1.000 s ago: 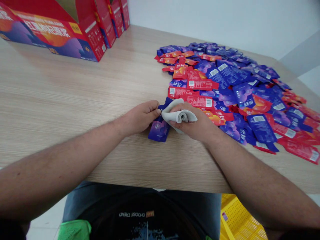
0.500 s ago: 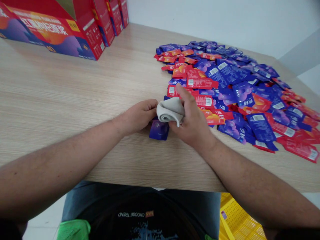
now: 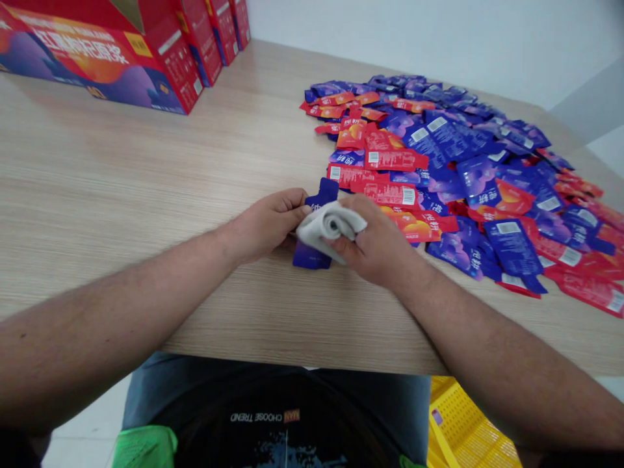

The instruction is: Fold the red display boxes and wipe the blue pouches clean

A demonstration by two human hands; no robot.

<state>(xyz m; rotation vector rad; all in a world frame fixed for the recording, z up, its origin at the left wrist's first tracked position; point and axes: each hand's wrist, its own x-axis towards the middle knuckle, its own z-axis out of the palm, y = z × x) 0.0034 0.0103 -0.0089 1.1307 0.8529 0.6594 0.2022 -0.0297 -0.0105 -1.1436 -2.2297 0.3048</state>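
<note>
My left hand pinches the left edge of a blue-purple pouch with a narrow spout end pointing away from me. Closed around a rolled whitish cloth, my right hand presses it over the middle of that pouch. The cloth hides most of the pouch's printed face. Right beside my right hand, red and orange pouches lie at the near edge of a big heap of blue and red pouches.
Red and purple printed cartons stand at the back left, the front one open on top. A pale wood-grain table runs up to a white wall. Below its front edge at the right is a yellow perforated plastic crate.
My right hand has turned and closed its fingers more around the cloth, which shifted slightly and tilted. More of the pouch's spout end now shows. My left hand keeps its grip.
</note>
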